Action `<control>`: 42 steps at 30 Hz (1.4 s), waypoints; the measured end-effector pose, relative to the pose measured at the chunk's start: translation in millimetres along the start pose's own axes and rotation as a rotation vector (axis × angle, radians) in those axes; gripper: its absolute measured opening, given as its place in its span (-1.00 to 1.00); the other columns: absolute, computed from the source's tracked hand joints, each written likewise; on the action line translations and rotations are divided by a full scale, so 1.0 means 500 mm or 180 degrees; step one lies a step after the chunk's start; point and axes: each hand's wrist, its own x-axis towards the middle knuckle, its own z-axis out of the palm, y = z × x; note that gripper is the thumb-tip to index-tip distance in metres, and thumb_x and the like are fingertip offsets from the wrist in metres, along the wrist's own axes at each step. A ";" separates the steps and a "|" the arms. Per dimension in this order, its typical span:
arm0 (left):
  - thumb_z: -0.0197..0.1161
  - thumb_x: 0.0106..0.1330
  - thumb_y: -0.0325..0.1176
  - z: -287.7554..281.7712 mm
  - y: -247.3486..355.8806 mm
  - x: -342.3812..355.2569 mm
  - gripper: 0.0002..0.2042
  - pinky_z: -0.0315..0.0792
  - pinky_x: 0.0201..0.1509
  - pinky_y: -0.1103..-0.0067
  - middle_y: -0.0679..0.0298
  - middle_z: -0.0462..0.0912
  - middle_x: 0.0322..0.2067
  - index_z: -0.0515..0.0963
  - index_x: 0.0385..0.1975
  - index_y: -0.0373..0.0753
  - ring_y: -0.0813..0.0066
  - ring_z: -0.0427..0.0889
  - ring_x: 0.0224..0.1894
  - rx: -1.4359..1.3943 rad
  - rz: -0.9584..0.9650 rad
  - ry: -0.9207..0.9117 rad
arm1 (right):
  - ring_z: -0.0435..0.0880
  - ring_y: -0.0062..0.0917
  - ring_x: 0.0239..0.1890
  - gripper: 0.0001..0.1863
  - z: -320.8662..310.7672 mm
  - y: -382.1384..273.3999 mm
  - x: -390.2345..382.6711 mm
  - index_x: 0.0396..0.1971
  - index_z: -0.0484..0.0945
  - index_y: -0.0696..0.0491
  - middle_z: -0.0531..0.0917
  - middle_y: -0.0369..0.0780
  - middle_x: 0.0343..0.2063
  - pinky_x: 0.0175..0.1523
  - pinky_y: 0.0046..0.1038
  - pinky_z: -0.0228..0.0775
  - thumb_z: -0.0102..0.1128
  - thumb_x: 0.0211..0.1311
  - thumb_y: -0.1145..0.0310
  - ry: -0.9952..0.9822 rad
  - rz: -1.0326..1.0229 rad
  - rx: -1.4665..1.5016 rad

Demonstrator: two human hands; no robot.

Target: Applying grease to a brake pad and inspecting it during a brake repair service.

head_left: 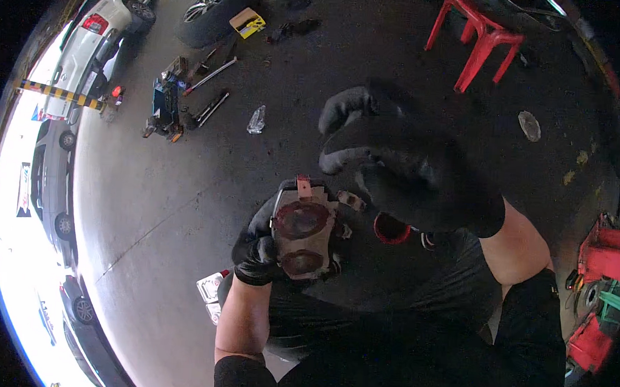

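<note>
"So, what has your left hand got?"

"My black-gloved left hand [254, 243] is clamped on a flat grey-brown plate [301, 245] with two dark reddish oval patches. My thumb presses at its left edge; the other fingers are mostly hidden behind it. A small copper-pink metal tab [304, 188] stands up at the top edge."

"And where is that plate, exactly?"

"Up in front of my lap, left of my middle, patched face toward me."

"What about the other hand?"

"My black-gloved right hand [415, 163] hangs in the air, up and to the right of the plate, apart from it. Those fingers are curled, with a gap between the topmost one and those below; I can't tell whether anything is pinched inside them."

"Anything else around?"

"Just below that hand is a round thing with a bright red rim [391, 241]. Farther out on the dark grey floor [208, 154] lie a crumpled clear plastic piece [256, 120] and a blue toolbox [165, 103], and a red plastic stool [484, 29] stands off to the right."
</note>
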 end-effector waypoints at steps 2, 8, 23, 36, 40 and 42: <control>0.48 -0.02 0.22 0.000 -0.003 0.002 0.06 0.36 0.30 0.23 -0.08 0.41 0.23 0.18 0.35 -0.42 0.06 0.47 0.23 0.0025 0.0032 0.0043 | 0.54 -0.23 0.00 -0.68 0.028 0.025 -0.026 -0.14 0.63 0.09 0.55 -0.07 -0.05 0.08 -0.26 0.38 0.19 0.04 0.61 0.0173 0.0105 0.0298; 0.45 -0.03 0.27 -0.014 -0.014 0.009 0.08 0.36 0.29 0.24 -0.08 0.40 0.23 0.18 0.34 -0.45 0.06 0.45 0.24 -0.0053 0.0005 -0.0055 | 0.55 -0.22 0.01 -0.69 0.018 0.011 -0.017 -0.15 0.62 0.10 0.54 -0.04 -0.04 0.06 -0.27 0.39 0.21 0.05 0.61 0.0192 0.0073 0.0078; 0.52 0.00 0.09 0.026 -0.002 0.050 -0.04 0.51 0.16 0.23 0.02 0.48 0.15 0.21 0.34 -0.28 0.07 0.57 0.11 0.0287 0.0388 0.0328 | 0.61 -0.42 -0.07 -0.72 0.004 0.024 -0.022 -0.20 0.64 0.13 0.60 -0.12 -0.12 0.02 -0.37 0.44 0.12 0.06 0.65 0.0576 0.0319 0.0306; 0.58 -0.10 -0.47 0.038 0.003 0.055 -0.37 0.46 0.12 0.41 0.13 0.60 0.00 0.50 0.08 -0.30 0.22 0.61 0.02 0.3841 0.2117 0.1468 | 0.54 -0.26 0.13 -0.57 0.012 0.000 -0.015 0.00 0.60 0.17 0.57 -0.06 0.01 0.23 -0.30 0.33 0.04 0.08 0.56 0.0037 0.0382 -0.0396; 0.61 -0.13 -0.43 0.052 0.005 0.059 -0.39 0.47 0.10 0.37 0.08 0.60 -0.02 0.53 0.02 -0.30 0.17 0.59 0.02 0.4269 0.2630 0.1711 | 0.54 -0.23 0.13 -0.55 0.017 -0.001 -0.021 0.03 0.59 0.17 0.57 -0.07 0.02 0.25 -0.27 0.32 0.03 0.09 0.53 0.0015 0.0310 -0.0603; 0.62 -0.14 -0.42 0.055 0.008 0.059 -0.38 0.47 0.09 0.36 0.07 0.60 -0.02 0.53 0.02 -0.29 0.14 0.59 0.02 0.4354 0.2738 0.1722 | 0.54 -0.21 0.13 -0.54 0.025 -0.002 -0.020 0.06 0.57 0.17 0.56 -0.06 0.04 0.25 -0.25 0.32 0.03 0.09 0.53 0.0078 0.0437 -0.0468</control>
